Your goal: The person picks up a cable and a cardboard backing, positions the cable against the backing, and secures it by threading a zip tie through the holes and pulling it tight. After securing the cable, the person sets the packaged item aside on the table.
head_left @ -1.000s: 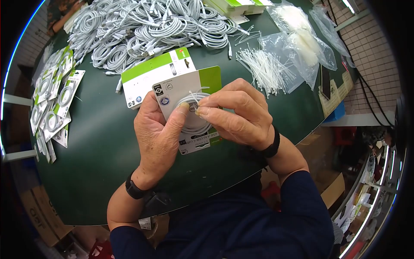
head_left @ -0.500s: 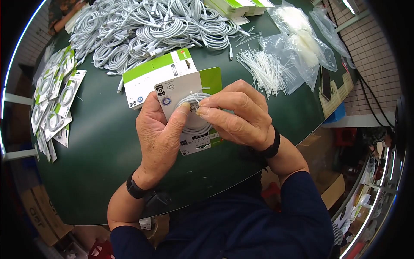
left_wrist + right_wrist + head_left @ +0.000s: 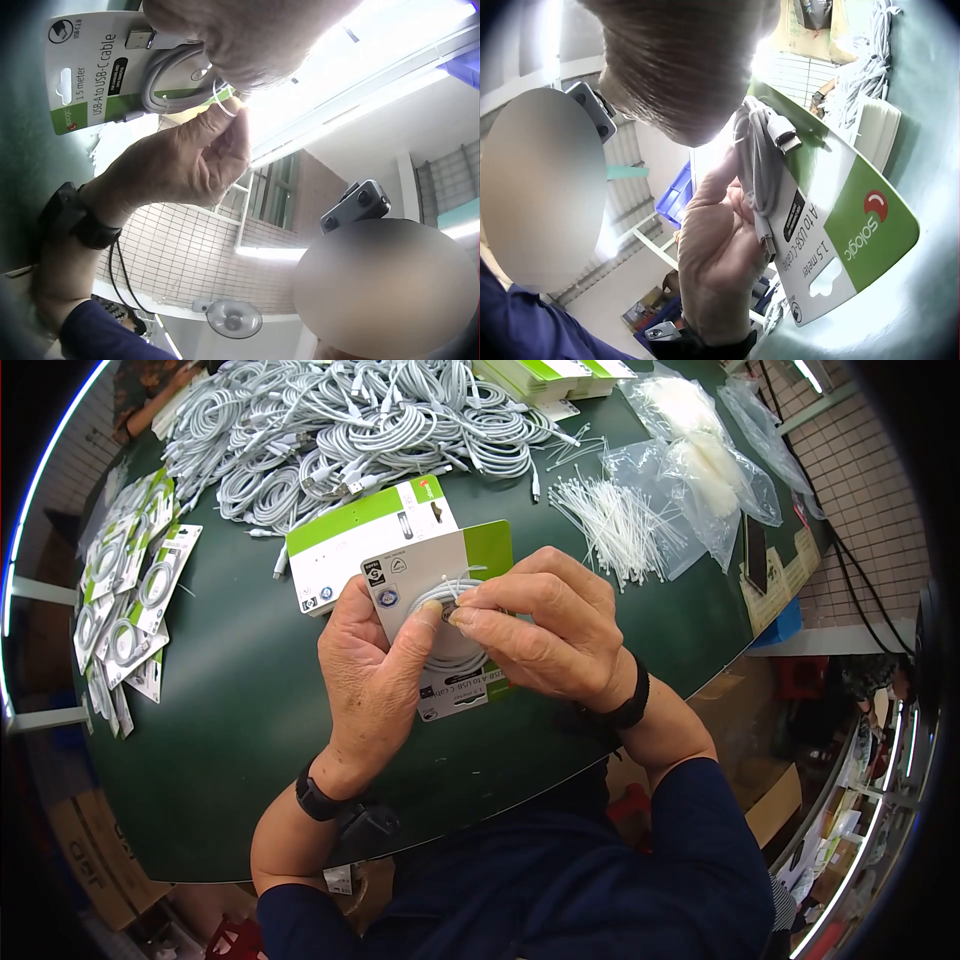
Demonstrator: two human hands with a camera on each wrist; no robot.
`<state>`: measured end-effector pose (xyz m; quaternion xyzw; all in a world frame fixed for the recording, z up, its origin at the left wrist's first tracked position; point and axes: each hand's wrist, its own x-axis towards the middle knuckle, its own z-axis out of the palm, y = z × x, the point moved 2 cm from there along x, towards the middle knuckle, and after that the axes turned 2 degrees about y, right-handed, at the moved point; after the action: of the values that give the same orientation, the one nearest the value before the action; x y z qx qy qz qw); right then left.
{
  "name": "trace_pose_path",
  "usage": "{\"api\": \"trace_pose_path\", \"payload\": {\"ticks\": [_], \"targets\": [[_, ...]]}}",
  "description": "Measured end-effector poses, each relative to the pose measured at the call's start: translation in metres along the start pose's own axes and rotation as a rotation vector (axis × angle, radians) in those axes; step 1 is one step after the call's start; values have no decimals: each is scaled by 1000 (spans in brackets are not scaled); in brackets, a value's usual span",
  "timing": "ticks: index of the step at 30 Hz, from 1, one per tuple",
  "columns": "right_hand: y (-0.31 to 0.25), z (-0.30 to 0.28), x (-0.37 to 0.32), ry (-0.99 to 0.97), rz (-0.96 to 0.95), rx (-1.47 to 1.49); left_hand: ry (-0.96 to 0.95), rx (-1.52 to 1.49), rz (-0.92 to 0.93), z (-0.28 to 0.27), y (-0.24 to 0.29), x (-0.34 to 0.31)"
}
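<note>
My left hand [image 3: 368, 660] grips a white and green packaging card [image 3: 470, 700] along its left side, its thumb pressing a coiled grey USB cable [image 3: 455, 663] against it. The card is folded, and its printing reads USB-A to USB-C cable. From the right, my right hand [image 3: 555, 625] pinches a thin white cable tie [image 3: 217, 91] between thumb and forefinger. In the left wrist view the tie curves in a loop beside the coil. Both hands' fingertips meet over the coil, hiding part of the tie. The cable's metal plug [image 3: 787, 142] shows in the right wrist view.
A stack of blank-faced cards [image 3: 350, 545] lies just beyond the hands. Behind it is a large heap of grey cables [image 3: 350, 430]. Loose cable ties [image 3: 610, 525] and plastic bags [image 3: 700, 460] lie at right; carded cables [image 3: 125, 590] are piled at left.
The right fingertips have shifted slightly left toward the left thumb, over the coil's centre. Card and left hand have drifted a little to the right. The grips look the same.
</note>
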<state>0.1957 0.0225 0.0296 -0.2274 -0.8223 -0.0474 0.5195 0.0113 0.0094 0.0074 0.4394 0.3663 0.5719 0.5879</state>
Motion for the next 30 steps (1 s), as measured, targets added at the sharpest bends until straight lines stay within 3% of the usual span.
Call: {"api": "trace_pose_path", "payload": {"ticks": [17,30], "targets": [[7,4,2,104,160,136,-13,23,14,1,-1,-1],[13,-1,8,-64,255,169,-17,144,31,1,-6,-3]]}}
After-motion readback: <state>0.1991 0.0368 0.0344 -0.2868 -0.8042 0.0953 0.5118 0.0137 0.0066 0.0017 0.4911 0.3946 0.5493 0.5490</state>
